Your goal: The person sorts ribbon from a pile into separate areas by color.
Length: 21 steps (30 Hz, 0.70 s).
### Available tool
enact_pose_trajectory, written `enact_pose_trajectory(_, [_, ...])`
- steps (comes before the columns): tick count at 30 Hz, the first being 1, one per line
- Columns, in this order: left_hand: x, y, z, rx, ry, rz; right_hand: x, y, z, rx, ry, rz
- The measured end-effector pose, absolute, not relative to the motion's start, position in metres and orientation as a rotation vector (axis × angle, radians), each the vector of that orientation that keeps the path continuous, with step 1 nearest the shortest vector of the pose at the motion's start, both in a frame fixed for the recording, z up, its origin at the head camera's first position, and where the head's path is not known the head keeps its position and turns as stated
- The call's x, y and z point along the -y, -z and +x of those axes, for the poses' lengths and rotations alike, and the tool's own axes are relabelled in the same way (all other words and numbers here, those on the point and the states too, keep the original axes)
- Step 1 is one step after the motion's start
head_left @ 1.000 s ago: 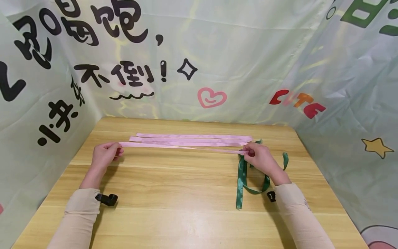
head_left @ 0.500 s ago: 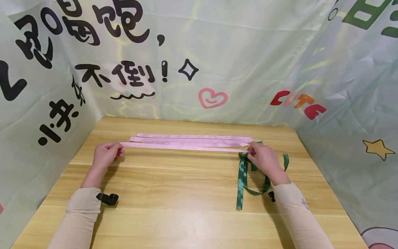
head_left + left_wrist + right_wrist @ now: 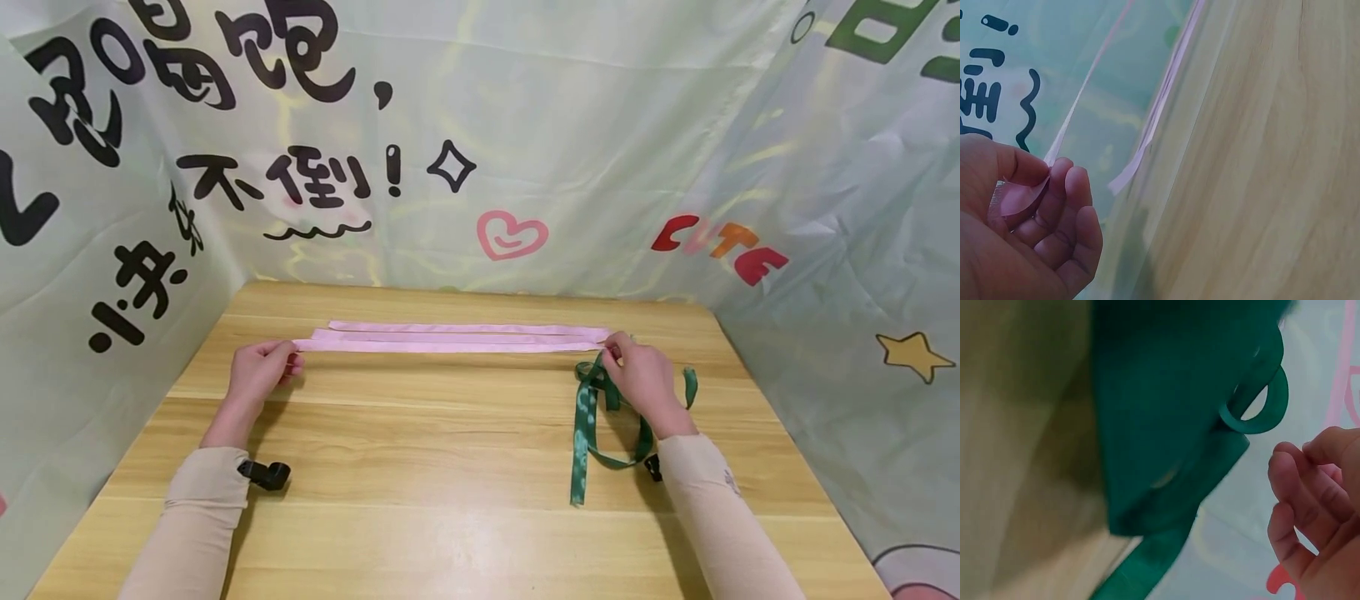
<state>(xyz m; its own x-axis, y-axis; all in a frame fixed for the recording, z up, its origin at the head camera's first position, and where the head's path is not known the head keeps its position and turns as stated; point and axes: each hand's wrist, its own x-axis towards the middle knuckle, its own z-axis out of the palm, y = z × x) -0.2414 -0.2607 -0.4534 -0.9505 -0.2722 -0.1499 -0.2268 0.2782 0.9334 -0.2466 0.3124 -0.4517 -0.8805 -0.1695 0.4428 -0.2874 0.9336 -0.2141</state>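
Observation:
A pink ribbon [image 3: 450,347] stretches straight and level between my two hands above the table. My left hand [image 3: 261,372] pinches its left end; in the left wrist view the ribbon's tail [image 3: 1022,199] lies against the palm under thumb and forefinger. On the right, my right hand [image 3: 643,377] pinches the other end between thumb and fingertips. Just behind it, more pink ribbons [image 3: 465,328] lie side by side on the table. A looped green ribbon [image 3: 581,442] sits below and beside my right hand, which partly hides it; it looms large and blurred in the right wrist view.
The wooden table [image 3: 420,492] ends at a printed cloth backdrop [image 3: 600,150], which also rises along both sides. A black wrist camera [image 3: 266,476] sits at the left cuff, and another [image 3: 653,467] shows by the right cuff.
The right hand has shifted slightly right and away from me, straightening the twisted, held ribbon. The ribbon now appears close against the others. The left hand has moved only slightly.

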Motion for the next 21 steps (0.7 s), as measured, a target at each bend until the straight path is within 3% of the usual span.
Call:
enact_pose_trajectory(10, [0.255,0.458,-0.25,2.487,1.803,0.49,-0.312,0.46,-0.262,2.691,-0.961,0.096])
enact_pose_trajectory(21, [0.25,0.462,-0.261,2.484,1.83,0.517,-0.304,0.458,-0.274,2.651,-0.911,0.02])
